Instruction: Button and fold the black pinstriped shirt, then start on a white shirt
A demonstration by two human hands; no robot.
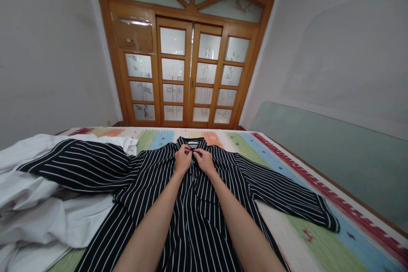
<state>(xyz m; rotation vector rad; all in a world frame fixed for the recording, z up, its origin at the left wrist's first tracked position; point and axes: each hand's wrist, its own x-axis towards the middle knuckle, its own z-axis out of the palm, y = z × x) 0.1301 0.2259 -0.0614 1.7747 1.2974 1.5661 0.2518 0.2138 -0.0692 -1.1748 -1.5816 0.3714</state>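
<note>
A black shirt with white stripes (pixel 146 187) lies face up, its collar at the far end and its sleeves spread to both sides. My left hand (pixel 183 158) pinches the front edge of the shirt just below the collar. Close beside it, my right hand (pixel 204 160) pinches the opposite front edge at the same height. The fingertips of both hands nearly meet at the top of the front opening. Any button between them is too small and too covered to make out.
Beneath the shirt is a bed with a colourful striped cover (pixel 312 233). Crumpled white cloth (pixel 63 221) lies at the left, partly under the left sleeve. A pale green board (pixel 334 144) runs along the right side. Wooden doors with glass panes (pixel 191 72) stand beyond the bed.
</note>
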